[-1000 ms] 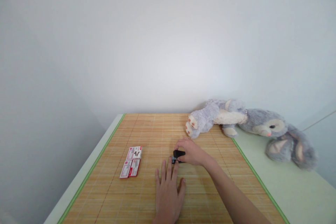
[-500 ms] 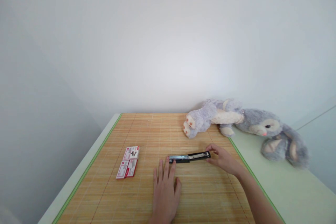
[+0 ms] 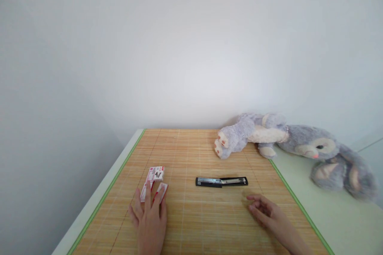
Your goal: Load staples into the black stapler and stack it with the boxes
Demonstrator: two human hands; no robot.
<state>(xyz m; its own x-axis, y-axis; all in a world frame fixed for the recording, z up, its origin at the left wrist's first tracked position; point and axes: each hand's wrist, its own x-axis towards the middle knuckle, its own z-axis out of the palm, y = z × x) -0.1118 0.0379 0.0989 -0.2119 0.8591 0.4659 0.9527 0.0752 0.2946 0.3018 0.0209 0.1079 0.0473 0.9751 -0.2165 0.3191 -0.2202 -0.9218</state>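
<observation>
My left hand (image 3: 149,223) reaches over the small red-and-white staple boxes at the left, fingers spread. Its fingertips touch or hover just over a tilted staple box (image 3: 162,191), set apart from the others and partly covered by the fingers. Behind it, another box (image 3: 158,173) shows a stapler picture. A black stapler (image 3: 221,182) lies unfolded on the mat, its metal staple channel exposed; no hand touches it. Nearer to me and to its right, my right hand (image 3: 271,217) is held with loosely curled fingers, a gap between thumb and forefinger, and nothing visible in it.
A bamboo mat (image 3: 191,223) with green edging covers much of the pale table (image 3: 338,207). A grey plush rabbit (image 3: 269,133) lies along the back right, partly on the mat. The white wall (image 3: 191,55) stands right behind.
My left hand has left the stapler and moved left to the boxes; one box has shifted right and tilted. My right hand has let go of the stapler and drawn back toward me.
</observation>
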